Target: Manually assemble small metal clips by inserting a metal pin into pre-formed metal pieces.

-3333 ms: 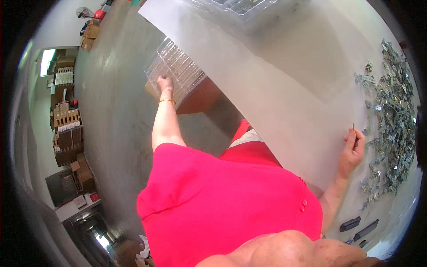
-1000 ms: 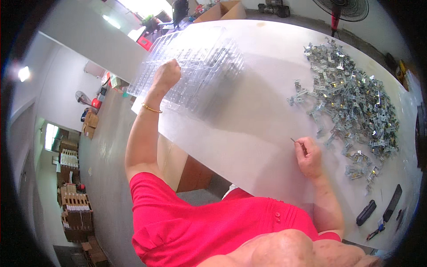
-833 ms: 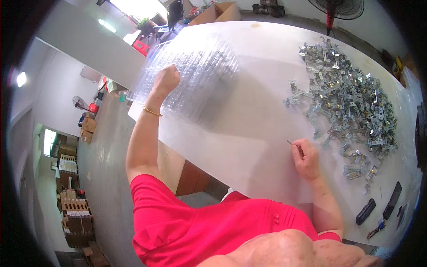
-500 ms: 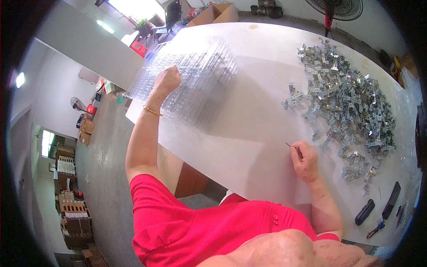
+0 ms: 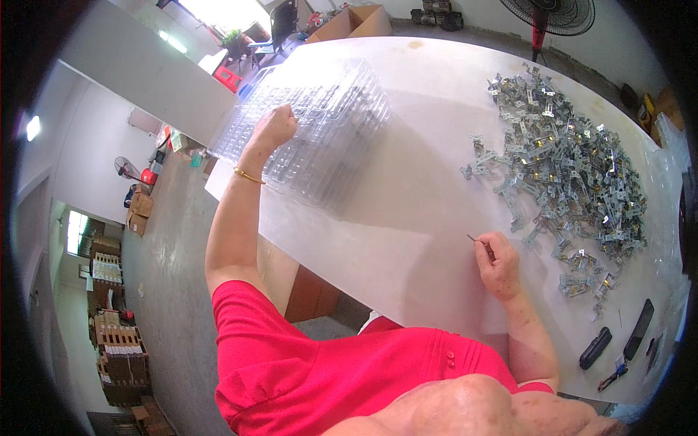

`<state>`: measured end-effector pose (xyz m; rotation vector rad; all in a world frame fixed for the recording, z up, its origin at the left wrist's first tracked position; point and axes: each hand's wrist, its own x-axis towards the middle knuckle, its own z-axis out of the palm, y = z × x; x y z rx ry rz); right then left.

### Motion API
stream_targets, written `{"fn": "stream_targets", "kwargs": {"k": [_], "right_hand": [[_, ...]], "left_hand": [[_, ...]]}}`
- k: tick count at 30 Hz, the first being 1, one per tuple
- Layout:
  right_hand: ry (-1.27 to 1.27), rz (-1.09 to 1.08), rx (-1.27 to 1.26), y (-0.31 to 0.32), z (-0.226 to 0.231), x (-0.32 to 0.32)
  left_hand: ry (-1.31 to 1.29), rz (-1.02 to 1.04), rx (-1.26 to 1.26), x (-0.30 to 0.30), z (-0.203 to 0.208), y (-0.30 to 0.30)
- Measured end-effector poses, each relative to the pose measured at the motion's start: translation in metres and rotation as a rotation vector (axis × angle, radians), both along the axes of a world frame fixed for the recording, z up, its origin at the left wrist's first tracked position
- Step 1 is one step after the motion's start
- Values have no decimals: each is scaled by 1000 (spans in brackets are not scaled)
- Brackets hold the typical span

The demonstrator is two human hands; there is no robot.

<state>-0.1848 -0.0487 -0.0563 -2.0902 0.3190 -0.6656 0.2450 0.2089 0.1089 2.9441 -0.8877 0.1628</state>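
My left hand (image 5: 275,127), arm stretched forward, is over a tall stack of clear plastic trays (image 5: 327,156) with molded pockets. Its fingers are closed and point down toward the top tray; anything between them is hidden. Small grey pieces seem to sit in the pockets, blurred by glare. On the right, my right hand (image 5: 498,267) rests by the white table (image 5: 429,196) with curled fingers. A thin dark rod (image 5: 472,237) sticks out between its thumb and forefinger. Up and right of that hand spreads a big heap of small metal brackets (image 5: 574,171), some with brass-coloured parts.
At the near right of the table lie a black-handled tool (image 5: 596,348), a long black strip-shaped piece (image 5: 639,328) and a thin needle-like pin (image 5: 620,317). Clear plastic film (image 5: 669,189) hangs at the right edge. Beyond the table are a cardboard box (image 5: 352,23) and a fan (image 5: 549,16).
My left hand has shifted very slightly over the top tray. The right hand stays in nearly the same place with the rod.
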Motion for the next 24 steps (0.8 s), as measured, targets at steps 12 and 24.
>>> {"fn": "stream_targets", "kwargs": {"k": [12, 24], "right_hand": [[2, 1, -14, 0, -2, 0], [-19, 9, -31, -1, -4, 1]], "left_hand": [[-10, -17, -21, -1, 0, 6], [14, -2, -39, -7, 1, 0]]}}
